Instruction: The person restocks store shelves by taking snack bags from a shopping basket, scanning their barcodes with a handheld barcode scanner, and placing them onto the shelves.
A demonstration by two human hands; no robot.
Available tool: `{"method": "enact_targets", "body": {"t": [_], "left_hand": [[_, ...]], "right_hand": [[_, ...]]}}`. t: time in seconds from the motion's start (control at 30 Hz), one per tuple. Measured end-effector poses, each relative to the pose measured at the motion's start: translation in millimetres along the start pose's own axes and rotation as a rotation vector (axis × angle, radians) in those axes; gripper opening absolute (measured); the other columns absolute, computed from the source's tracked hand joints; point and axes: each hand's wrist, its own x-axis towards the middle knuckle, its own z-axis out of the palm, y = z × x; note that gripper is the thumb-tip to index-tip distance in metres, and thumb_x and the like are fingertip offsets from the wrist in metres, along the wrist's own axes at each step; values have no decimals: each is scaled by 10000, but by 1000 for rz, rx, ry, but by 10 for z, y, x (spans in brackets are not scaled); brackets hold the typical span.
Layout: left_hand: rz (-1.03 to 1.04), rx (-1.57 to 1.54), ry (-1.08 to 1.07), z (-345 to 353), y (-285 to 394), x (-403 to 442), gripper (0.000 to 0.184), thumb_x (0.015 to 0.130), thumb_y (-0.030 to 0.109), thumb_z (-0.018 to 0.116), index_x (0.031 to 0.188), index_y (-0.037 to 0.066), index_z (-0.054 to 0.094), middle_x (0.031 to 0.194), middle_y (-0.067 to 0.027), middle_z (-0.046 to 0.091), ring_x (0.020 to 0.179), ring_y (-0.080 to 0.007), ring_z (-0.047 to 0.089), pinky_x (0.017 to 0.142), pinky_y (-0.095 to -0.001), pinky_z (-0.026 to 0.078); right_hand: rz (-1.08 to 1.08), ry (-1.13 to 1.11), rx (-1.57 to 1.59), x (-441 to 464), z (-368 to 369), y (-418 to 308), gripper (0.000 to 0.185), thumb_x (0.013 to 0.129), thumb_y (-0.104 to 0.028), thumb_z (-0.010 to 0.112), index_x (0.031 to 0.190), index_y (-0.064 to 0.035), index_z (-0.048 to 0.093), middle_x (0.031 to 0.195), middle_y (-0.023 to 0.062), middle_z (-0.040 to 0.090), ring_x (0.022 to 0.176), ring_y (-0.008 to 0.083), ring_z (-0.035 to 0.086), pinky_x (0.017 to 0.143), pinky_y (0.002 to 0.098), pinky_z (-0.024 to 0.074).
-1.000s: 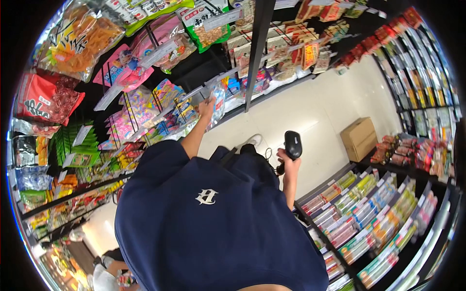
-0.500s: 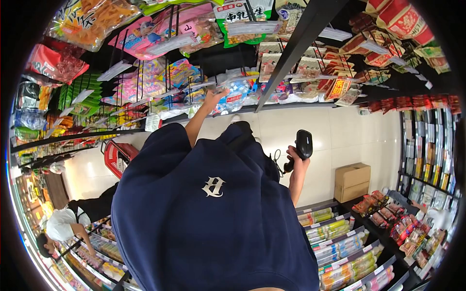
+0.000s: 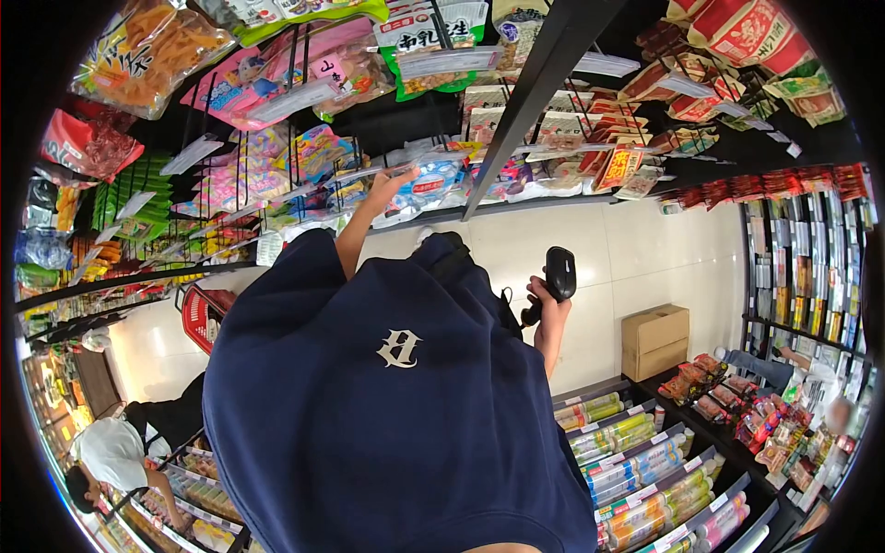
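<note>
My left hand (image 3: 380, 192) reaches up to the lower row of the shelf. Its fingers are bent at the left edge of a blue-and-white bag (image 3: 433, 182) with a red label, near a price tag; whatever they pinch is too small to make out. Off to the right, above the floor, my right hand (image 3: 551, 300) is wrapped round the grip of a black handheld barcode scanner (image 3: 560, 271). Pink candy bags (image 3: 249, 170) hang left of my left hand. A green-and-white bag of nuts (image 3: 431, 41) hangs higher up.
A black shelf post (image 3: 516, 120) stands right of the blue-and-white bag. A red basket (image 3: 196, 318) is on the floor at left. A cardboard box (image 3: 654, 341) stands at right, near shelves of bottles (image 3: 636, 475). Another person (image 3: 115, 452) bends over shelves at lower left.
The whole view has shifted slightly left. Against the shelf, my left hand stays at the same bag. My right hand keeps hold of the scanner, and the person at lower left has barely moved.
</note>
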Motion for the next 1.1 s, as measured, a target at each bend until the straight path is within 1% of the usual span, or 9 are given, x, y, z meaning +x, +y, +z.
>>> {"method": "enact_targets", "body": {"t": [0.33, 0.4, 0.5, 0.57, 0.67, 0.8, 0.93, 1.07, 1.1], "left_hand": [[-134, 2, 110, 32, 103, -29, 742, 690, 524, 806, 1142, -40, 638, 1093, -139, 642, 996, -177, 585, 889, -308, 440], [-90, -24, 92, 36, 15, 40, 776, 687, 536, 804, 1154, -56, 623, 1113, -161, 630, 1026, -191, 583, 905, -313, 435], [-186, 59, 172, 4, -223, 219, 907, 671, 590, 788, 1220, -92, 554, 1185, -210, 587, 1122, -249, 554, 947, -337, 424], [-207, 5, -4, -65, -365, 413, 1106, 678, 570, 793, 1391, -117, 301, 1287, -247, 505, 1180, -297, 515, 1003, -367, 396], [-385, 65, 297, 97, -165, 511, 1065, 679, 589, 782, 1370, -105, 365, 1302, -232, 507, 1218, -290, 480, 1015, -410, 383], [-159, -43, 295, 45, 165, 712, 919, 662, 570, 803, 1294, -35, 522, 1310, -176, 534, 1203, -252, 491, 1002, -417, 393], [15, -125, 461, 85, -543, 1337, 844, 628, 529, 838, 1233, -5, 594, 1245, -135, 598, 1107, -229, 560, 956, -351, 424], [-230, 143, 812, 324, -331, 962, 775, 630, 525, 823, 1163, -8, 641, 1116, -180, 669, 1052, -300, 637, 902, -366, 489], [-193, 247, 729, 216, -707, 1070, 783, 712, 510, 770, 1231, -36, 556, 1176, -188, 636, 1064, -330, 621, 883, -405, 494]], "right_hand": [[7, 21, 12, 86, -23, -68, 424, 785, -27, 668, 1202, -26, 591, 950, 108, 684, 831, 192, 663, 727, 305, 515], [-31, 39, 40, 86, -3, -97, 216, 781, -58, 710, 985, 4, 681, 903, 98, 703, 809, 200, 682, 693, 310, 526], [-29, 37, 51, 86, -3, -95, 214, 780, -63, 713, 981, 4, 681, 896, 96, 703, 808, 197, 680, 694, 307, 525], [-12, 25, 27, 86, -20, -75, 310, 783, -45, 693, 1087, -10, 639, 923, 103, 693, 821, 195, 673, 710, 308, 521], [7, 18, 13, 67, -52, -9, 410, 785, -32, 678, 1187, -24, 598, 949, 110, 684, 836, 195, 667, 724, 309, 516], [6, 58, 35, -65, -85, 12, 227, 782, -79, 731, 987, -2, 677, 901, 89, 691, 820, 191, 674, 703, 314, 512], [8, 92, 34, -158, -148, 62, 224, 782, -71, 729, 987, 2, 676, 900, 94, 691, 798, 195, 676, 697, 309, 522], [10, 99, 60, -201, -276, 211, 394, 788, -34, 681, 1173, -9, 599, 944, 124, 693, 835, 216, 678, 720, 318, 525], [7, 120, 78, -220, -287, 241, 393, 789, -32, 675, 1174, -12, 599, 946, 130, 696, 828, 219, 680, 715, 317, 529]]}}
